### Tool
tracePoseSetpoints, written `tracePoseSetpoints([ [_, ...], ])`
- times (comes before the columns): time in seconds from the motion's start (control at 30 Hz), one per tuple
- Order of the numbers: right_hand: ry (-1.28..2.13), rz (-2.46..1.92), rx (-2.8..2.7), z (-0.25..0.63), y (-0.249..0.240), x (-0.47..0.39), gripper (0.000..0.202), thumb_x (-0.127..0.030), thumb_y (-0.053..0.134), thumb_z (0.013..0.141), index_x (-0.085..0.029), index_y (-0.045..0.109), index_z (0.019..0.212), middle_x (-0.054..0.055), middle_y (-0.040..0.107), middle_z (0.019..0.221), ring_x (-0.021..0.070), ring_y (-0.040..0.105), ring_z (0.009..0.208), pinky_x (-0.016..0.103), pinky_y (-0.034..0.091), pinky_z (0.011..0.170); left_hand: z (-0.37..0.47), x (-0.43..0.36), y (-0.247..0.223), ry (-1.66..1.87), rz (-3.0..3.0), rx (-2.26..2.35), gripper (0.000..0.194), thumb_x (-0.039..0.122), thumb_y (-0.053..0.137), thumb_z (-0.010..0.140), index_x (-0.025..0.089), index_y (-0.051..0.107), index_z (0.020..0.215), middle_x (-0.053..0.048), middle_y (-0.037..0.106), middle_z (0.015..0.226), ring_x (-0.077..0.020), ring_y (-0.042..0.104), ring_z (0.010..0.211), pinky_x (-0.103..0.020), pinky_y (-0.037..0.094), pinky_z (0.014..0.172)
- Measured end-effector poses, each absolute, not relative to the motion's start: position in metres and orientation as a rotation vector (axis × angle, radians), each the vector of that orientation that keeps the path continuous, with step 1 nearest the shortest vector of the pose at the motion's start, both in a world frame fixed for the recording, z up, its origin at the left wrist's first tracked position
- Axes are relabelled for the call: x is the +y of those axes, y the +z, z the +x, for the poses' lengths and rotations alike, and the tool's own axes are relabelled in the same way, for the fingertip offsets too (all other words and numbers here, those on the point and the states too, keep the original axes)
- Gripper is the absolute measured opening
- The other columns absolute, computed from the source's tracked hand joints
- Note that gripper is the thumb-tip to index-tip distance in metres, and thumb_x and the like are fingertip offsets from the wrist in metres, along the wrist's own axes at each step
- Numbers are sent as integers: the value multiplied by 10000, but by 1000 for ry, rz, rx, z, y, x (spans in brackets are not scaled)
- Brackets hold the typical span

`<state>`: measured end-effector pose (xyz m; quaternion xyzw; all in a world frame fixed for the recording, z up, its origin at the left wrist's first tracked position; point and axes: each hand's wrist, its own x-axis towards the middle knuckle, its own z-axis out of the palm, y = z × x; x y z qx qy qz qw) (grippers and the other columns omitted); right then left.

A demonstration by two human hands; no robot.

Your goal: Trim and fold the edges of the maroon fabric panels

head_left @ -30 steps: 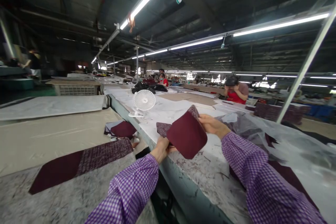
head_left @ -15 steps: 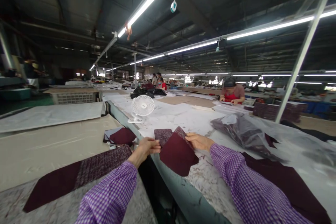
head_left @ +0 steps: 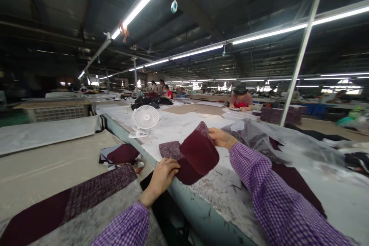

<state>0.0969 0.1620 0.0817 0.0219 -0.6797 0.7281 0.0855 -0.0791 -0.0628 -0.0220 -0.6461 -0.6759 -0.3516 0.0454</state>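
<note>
A maroon fabric piece (head_left: 199,150) with a speckled corner hangs raised and tilted from my right hand (head_left: 221,138), its fingers pinching the upper right edge. Beneath it, at the table's edge, lies another fabric piece (head_left: 170,150), part speckled and part plain maroon. My left hand (head_left: 163,175) has its fingers closed at the left edge of this lower piece; the thumb is hidden. To the left, a long two-part strip (head_left: 54,207), plain maroon and speckled, rests on a stack, with a small heap of maroon and grey pieces (head_left: 122,153) behind it.
A white clip fan (head_left: 145,117) stands on the table (head_left: 184,123) ahead. Clear plastic sheeting (head_left: 288,142) and dark maroon cloth (head_left: 296,184) lie to the right. A dark gap (head_left: 173,215) separates the two tables. A co-worker (head_left: 241,100) leans over the table farther off.
My right hand has lifted the upper maroon piece up from the lower one. The left hand has turned knuckles-up and stayed near the lower piece. The view has swung slightly right.
</note>
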Motion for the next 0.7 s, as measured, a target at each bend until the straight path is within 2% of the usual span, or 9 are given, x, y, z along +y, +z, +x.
tracePoseSetpoints([
  [0.1, 2177, 128, -2113, 114, 99, 158, 401, -306, 808, 642, -97, 642, 940, 54, 699, 806, 125, 650, 669, 215, 501, 627, -81, -62, -21, -1166, -1854, -2034, 271, 135, 608, 777, 241, 677, 1016, -49, 652, 1109, -247, 544, 1045, -427, 435, 913],
  [0.23, 2144, 123, -2311, 122, 103, 151, 375, -341, 811, 641, -84, 624, 840, 23, 659, 712, 83, 594, 574, 170, 454, 536, -81, -59, -29, -1473, -1706, -2019, 284, 91, 556, 777, 196, 644, 1027, -70, 643, 1059, -222, 575, 1013, -399, 465, 901],
  [0.4, 1970, -233, -2771, 89, 84, 145, 373, -359, 799, 636, -106, 617, 840, -4, 631, 694, 73, 563, 575, 170, 410, 521, -77, -60, -36, -1635, -1445, -2023, 222, 116, 467, 836, 171, 615, 992, -82, 642, 988, -212, 607, 906, -379, 498, 804],
  [0.57, 1640, -402, -3019, 47, 61, 145, 400, -379, 803, 569, -133, 642, 840, -19, 630, 699, 77, 544, 605, 191, 387, 546, -63, -72, -27, -1509, -1554, -1766, 256, 81, 389, 874, 195, 591, 982, -66, 630, 985, -205, 563, 982, -384, 459, 886],
  [0.7, 1487, -420, -3064, 29, 48, 150, 395, -343, 818, 506, -137, 652, 798, -25, 636, 682, 83, 538, 617, 211, 399, 589, -46, -78, -19, -1254, -1820, -1691, 287, 50, 381, 864, 202, 606, 959, -57, 638, 990, -207, 534, 971, -375, 443, 855],
])
